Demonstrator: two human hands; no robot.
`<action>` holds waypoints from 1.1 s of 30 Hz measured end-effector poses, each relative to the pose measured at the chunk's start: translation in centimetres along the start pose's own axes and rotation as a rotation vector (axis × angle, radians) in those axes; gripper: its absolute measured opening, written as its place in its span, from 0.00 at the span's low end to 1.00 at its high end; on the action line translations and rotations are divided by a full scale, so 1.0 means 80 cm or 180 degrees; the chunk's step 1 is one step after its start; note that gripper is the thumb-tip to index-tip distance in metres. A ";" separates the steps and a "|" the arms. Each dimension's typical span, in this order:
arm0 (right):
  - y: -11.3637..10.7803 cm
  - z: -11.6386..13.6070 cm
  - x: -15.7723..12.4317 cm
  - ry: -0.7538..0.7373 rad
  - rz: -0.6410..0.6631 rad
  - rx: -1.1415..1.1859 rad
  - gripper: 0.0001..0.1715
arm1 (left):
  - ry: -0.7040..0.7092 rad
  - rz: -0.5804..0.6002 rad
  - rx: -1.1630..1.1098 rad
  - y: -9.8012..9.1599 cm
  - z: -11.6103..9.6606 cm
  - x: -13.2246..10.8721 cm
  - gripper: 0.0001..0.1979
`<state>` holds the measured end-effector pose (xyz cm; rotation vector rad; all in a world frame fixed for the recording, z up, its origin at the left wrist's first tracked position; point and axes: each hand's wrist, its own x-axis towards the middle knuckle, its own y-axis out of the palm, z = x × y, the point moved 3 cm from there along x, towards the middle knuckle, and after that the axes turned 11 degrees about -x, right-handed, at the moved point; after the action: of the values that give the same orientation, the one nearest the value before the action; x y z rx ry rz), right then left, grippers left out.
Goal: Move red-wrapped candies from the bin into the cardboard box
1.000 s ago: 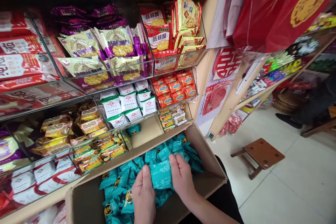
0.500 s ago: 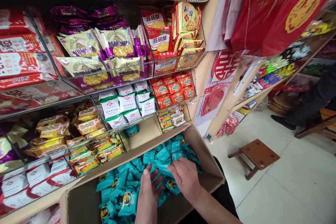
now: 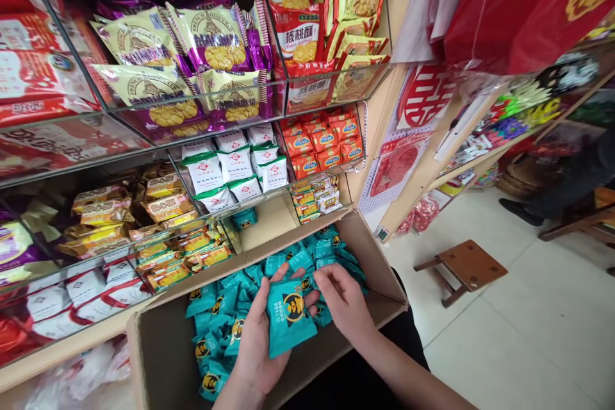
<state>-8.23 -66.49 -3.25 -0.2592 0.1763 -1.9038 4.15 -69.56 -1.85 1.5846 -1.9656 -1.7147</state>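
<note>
A teal packet with a black and yellow logo [image 3: 289, 317] lies upright across the palm of my left hand [image 3: 262, 339], whose fingers curl behind it. Just right of the packet is my right hand [image 3: 343, 301], its fingers pinched together near the packet's upper corner; whatever they hold, if anything, is too small to make out. Both hands are over an open cardboard box [image 3: 158, 346] full of similar teal packets [image 3: 216, 311]. Behind the box, one teal packet [image 3: 245, 218] sits in a shelf compartment [image 3: 269, 224].
Shelves with clear dividers hold purple biscuit packs [image 3: 216, 38], white and green packs [image 3: 237, 166] and orange packs [image 3: 321, 141]. A wooden stool [image 3: 468, 266] stands on the floor at right. Farther back, a person's leg and shoe [image 3: 521, 210] show.
One teal packet now rests in my left hand, raised above the others. My right hand has pinched its fingers near it. The view has shifted, with the shelves higher in the picture.
</note>
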 end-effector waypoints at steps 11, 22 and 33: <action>0.015 -0.015 -0.007 0.1145 0.0595 0.1388 0.19 | 0.0288 -0.0232 0.1121 -0.015 0.008 -0.011 0.28; -0.012 -0.013 0.008 0.0156 0.1493 0.0303 0.10 | 0.0728 0.0422 0.3233 -0.032 -0.020 0.003 0.15; -0.020 0.009 0.029 0.0505 0.1136 0.0678 0.14 | 0.2330 -0.0237 0.4370 -0.040 -0.114 -0.019 0.13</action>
<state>-10.22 -68.14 -1.94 0.0658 0.1154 -1.5713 12.70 -74.08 -0.17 2.0220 -2.5894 0.5642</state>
